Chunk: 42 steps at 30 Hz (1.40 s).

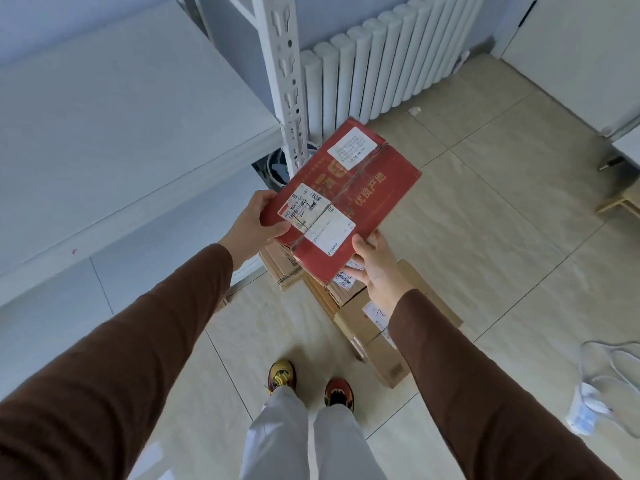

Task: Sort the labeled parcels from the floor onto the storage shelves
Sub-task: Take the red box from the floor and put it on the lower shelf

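I hold a flat red parcel (367, 188) with white shipping labels above the floor, in the middle of the view. My left hand (251, 225) grips its near left corner, thumb on top. My right hand (375, 268) grips its near right edge, thumb on the top face and fingers underneath. Beneath it several brown cardboard parcels (377, 341) with labels lie stacked on the tiled floor. The white storage shelves (114, 109) stand to the left, with a slotted upright post (289, 81) just beyond the red parcel.
A white radiator (384, 60) lines the far wall. A dark bin (277, 166) sits at the foot of the shelf post. White cable and a small packet (588, 407) lie on the floor at right. My feet (311, 386) stand just behind the parcels.
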Each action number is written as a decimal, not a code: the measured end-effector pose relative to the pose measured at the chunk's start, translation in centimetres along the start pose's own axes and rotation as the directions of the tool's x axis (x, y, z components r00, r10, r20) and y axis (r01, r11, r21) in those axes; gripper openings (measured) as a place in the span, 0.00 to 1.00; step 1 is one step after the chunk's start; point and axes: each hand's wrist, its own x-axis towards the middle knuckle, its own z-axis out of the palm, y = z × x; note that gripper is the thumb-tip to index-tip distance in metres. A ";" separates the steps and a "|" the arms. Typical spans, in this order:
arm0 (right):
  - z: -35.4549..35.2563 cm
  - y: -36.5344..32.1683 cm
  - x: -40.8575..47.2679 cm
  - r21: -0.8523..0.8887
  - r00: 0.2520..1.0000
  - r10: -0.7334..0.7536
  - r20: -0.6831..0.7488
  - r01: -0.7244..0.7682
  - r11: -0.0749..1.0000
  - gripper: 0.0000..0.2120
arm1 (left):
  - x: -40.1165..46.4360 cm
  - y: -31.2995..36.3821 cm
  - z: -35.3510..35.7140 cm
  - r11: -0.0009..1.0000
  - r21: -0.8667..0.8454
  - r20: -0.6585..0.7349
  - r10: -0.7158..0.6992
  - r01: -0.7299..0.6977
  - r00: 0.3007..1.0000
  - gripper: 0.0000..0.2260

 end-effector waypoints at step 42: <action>33.2 3.4 -32.6 0.116 0.718 -0.078 0.691 -0.004 0.993 0.48 | -51.0 -1.4 -31.2 0.950 0.011 -0.666 0.240 -0.313 0.706 0.26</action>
